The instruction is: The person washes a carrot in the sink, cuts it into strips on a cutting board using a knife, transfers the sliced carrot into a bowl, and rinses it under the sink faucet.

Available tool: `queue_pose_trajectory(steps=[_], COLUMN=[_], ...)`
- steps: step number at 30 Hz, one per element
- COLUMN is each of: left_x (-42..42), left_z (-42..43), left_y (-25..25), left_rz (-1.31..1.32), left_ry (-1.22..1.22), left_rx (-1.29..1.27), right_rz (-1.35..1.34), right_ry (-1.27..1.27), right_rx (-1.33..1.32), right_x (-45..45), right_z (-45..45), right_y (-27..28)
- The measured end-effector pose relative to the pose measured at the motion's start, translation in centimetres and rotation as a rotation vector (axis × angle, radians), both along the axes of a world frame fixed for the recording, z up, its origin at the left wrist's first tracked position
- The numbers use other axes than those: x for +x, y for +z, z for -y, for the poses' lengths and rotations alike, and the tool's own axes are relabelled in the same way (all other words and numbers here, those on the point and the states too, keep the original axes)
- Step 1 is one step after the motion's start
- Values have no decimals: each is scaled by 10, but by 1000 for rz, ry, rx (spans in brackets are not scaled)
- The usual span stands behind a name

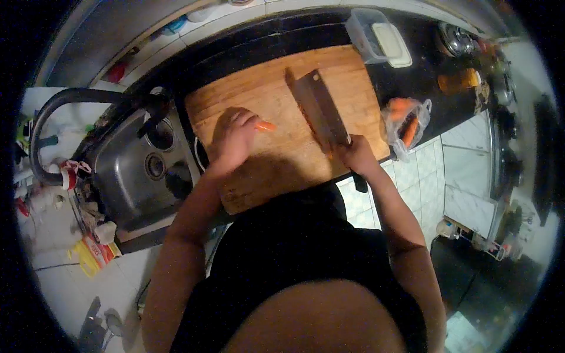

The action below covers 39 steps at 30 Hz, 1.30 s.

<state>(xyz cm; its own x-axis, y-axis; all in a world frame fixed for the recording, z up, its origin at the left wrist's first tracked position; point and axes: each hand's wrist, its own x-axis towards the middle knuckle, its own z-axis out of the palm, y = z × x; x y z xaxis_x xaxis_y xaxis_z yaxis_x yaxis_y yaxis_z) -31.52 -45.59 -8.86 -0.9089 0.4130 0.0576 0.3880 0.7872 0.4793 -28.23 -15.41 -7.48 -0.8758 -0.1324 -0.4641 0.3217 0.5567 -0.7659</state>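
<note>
My right hand (360,156) is wrapped round the dark handle of a wide cleaver (321,106). Its broad blade points away from me over the right half of a wooden cutting board (247,189). Small orange bits show along the blade's left edge, partly hidden by it. On the left half of the board, my left hand (235,140) has its fingers closed at one end of a short carrot piece (266,126). The other end sticks out to the right, apart from the blade. The fingertips are partly in shadow.
A clear plastic bag (422,115) with carrots lies at the board's right edge. Behind it stand a plastic container (369,36) and a pale lid (392,46). The steel sink (126,167), with its black faucet (44,120), is to the left. An amber bottle (459,81) lies far right.
</note>
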Motion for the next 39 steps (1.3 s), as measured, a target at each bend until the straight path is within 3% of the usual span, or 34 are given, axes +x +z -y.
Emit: queue_pose_trajectory(steps=[3, 5, 6, 8, 14, 18, 20, 22, 25, 27, 30, 36, 39], left_x=[23, 26, 34, 34, 22, 12, 10, 8, 1, -4, -18, -51, -69], left_z=[-42, -75, -89, -101, -94, -83, -73, -63, -76, -90, -108, -131, -124], left_y=[-23, -22, -4, -9, -8, -6, 20, 67, 84, 64, 36, -12, -15], left_rz=[-168, -150, -472, -366, -274, -2, -315, -483, -113, 142, 275, 281, 110], left_ry=[-21, -363, -437, -462, -357, -55, 253, 357, 39, -190, -295, -271, -203], left_rx=[-35, 248, -118, -97, -169, 508, 742, 674, 473, 333, 271, 403, 494], right_rz=[237, 349, 358, 373, 124, -419, -555, -705, -750, -774, -736, -709, -672], right_ry=[-272, -472, -514, -598, -515, -109, -17, 62, 154, 193, 240, 267, 272], right_rx=[-346, -492, -558, -691, -424, 183, 406, 519, 621, 634, 631, 613, 594], right_x=[-6, -10, -10, -11, -11, 4, 8, 13, 16, 17, 23, 35, 36], right_z=[5, 15, 15, 14, -5, -10, 0, 5, 5, 8, 13, 2, -1], right_y=[16, 25, 26, 28, 29, 25, 34, 39, 29, 28, 29, 21, 20])
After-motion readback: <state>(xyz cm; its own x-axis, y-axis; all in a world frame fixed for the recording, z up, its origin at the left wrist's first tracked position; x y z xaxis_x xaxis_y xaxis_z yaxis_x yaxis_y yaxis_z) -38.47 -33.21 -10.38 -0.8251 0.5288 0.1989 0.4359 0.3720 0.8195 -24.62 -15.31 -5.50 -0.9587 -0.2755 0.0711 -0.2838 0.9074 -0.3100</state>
